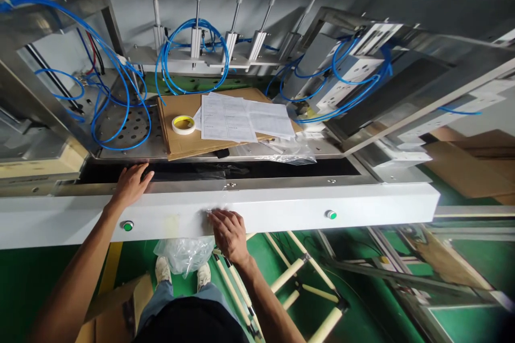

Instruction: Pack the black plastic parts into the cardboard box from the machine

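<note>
My left hand (pixel 134 184) rests with spread fingers on the metal edge of a long dark slot (pixel 273 170) in the machine. At the white front panel (pixel 289 204), the fingers of my right hand (pixel 230 233) are bent and pressed together. They pinch what looks like clear plastic film (pixel 189 176), faintly visible in the slot and over its edge. Below the panel, in front of my legs, hangs a crumpled clear plastic bag (pixel 185 254); whether it joins the film I cannot tell.
Behind the slot, cardboard sheets (pixel 181 144) carry printed papers (pixel 229 118) and a tape roll (pixel 183 124). Blue air hoses (pixel 193 91) loop around metal cylinders. Green buttons (pixel 127 225) sit on the panel. A tube frame (pixel 289 273) and a cardboard box (pixel 116 311) stand below.
</note>
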Action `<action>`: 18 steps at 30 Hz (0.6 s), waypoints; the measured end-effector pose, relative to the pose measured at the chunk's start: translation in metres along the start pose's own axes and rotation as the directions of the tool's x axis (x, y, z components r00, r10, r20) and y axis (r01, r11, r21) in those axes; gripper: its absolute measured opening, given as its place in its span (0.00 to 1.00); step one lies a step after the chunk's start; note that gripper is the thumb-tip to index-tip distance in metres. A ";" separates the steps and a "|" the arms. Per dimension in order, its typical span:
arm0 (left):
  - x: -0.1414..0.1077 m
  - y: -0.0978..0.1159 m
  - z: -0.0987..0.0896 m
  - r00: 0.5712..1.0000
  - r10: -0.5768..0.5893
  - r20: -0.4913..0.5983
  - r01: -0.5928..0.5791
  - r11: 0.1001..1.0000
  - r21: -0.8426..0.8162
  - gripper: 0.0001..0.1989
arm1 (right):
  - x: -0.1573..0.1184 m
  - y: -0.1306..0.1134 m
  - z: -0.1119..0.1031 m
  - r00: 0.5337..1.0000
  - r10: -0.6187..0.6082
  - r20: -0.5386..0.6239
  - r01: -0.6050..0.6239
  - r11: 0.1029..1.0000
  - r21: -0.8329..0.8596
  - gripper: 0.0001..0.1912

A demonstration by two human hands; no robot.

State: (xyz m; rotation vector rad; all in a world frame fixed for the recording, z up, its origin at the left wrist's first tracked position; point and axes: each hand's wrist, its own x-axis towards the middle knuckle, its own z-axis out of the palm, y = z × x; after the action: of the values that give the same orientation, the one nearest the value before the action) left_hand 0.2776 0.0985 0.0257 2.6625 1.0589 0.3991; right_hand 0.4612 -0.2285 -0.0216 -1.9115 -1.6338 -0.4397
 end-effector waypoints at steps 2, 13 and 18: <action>-0.010 -0.002 -0.004 0.999 0.007 -0.045 -0.008 1.000 -0.012 0.25 | 0.002 -0.002 0.000 1.000 0.015 -0.019 -0.015 1.000 0.009 0.23; -0.090 0.006 0.004 0.961 0.068 -0.266 -0.105 0.986 -0.130 0.22 | 0.008 -0.011 -0.005 0.996 0.026 -0.083 -0.026 1.000 -0.001 0.21; -0.141 -0.004 0.028 0.826 -0.339 -0.450 0.168 0.911 -0.376 0.22 | -0.006 -0.020 -0.006 0.989 0.027 -0.144 -0.026 1.000 0.010 0.23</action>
State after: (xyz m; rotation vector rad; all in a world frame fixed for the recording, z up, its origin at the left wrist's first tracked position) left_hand 0.1857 -0.0004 -0.0241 2.1240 1.3366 1.1555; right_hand 0.4409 -0.2351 -0.0163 -1.8490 -1.5130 -0.5465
